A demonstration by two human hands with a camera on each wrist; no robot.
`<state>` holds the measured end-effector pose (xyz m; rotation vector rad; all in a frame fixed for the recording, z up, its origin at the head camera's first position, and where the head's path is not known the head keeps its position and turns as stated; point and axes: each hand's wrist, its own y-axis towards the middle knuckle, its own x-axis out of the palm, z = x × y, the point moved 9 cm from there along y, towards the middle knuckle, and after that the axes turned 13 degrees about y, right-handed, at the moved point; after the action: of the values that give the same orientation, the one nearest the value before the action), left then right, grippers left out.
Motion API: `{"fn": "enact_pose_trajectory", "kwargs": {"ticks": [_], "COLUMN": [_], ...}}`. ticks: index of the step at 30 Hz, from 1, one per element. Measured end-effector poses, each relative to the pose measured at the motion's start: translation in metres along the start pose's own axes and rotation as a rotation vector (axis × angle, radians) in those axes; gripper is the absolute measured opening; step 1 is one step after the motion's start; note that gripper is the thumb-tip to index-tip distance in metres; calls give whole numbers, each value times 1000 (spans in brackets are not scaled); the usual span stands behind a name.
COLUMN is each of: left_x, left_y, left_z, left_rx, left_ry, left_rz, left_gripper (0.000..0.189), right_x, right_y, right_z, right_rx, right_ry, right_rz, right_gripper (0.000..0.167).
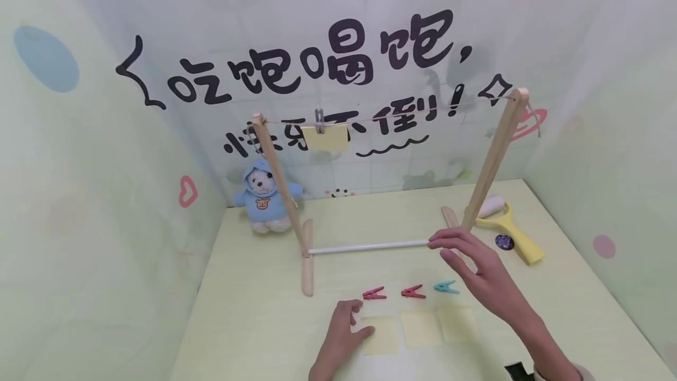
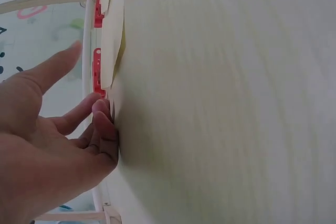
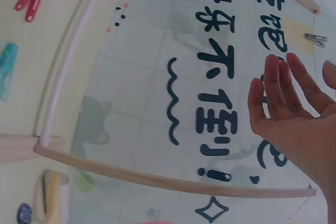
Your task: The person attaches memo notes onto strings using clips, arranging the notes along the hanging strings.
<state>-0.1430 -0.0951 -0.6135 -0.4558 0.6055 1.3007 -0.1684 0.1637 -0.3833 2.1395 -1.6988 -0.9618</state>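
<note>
The left hand (image 1: 340,334) curves loosely, seemingly empty, at the leftmost pale-yellow square paper note (image 1: 383,338); hasty pinching could crease it. The right hand (image 1: 483,272) hovers relaxed, empty.

On pale table (image 1: 238,322): three paper squares (image 1: 421,329); three clothespins (image 1: 409,293); wooden frame (image 1: 494,163); plush toy (image 1: 264,204); roller (image 1: 520,241); disc (image 1: 505,242)

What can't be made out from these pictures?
Whether the left hand touches the leftmost note: its fingers cover this, left wrist view.
Right post's foot, front end: behind the right hand, head view; cut by left edge, right wrist view.
Black item: head view's lower edge cuts it off.
Purple disc: print too small, head view.
</note>
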Motion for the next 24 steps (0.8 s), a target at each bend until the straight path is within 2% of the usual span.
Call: {"fn": "enact_pose_trajectory", "kwargs": {"ticks": [3,6,10,12,16,18,24], "left_x": [2,4,6,8,11,11,6], "left_y": [-2,-3,-1,0,1,2,2], "left_z": [1,2,4,3,1,-1,3], "left_rx": [-12,-17,2,24,47,52,60], "left_ry": [48,108,182,207,242,252,270], "left_rz": [-45,-75,-60,-37,7,15,5], "left_gripper": [54,55,55,54,51,49,47], "right_x": [20,49,89,99,108,114,137], "right_y": [-6,-17,-36,-43,-49,-50,-54], "right_z": [25,52,81,91,106,112,125], "right_rx": [0,-1,20,12,-16,-17,-37], "right_ry": [-15,-31,-7,-61,-253,-312,-399], "right_rz": [-7,-68,-201,-217,-166,-163,-243], "right_gripper": [32,23,15,14,19,24,45]}}
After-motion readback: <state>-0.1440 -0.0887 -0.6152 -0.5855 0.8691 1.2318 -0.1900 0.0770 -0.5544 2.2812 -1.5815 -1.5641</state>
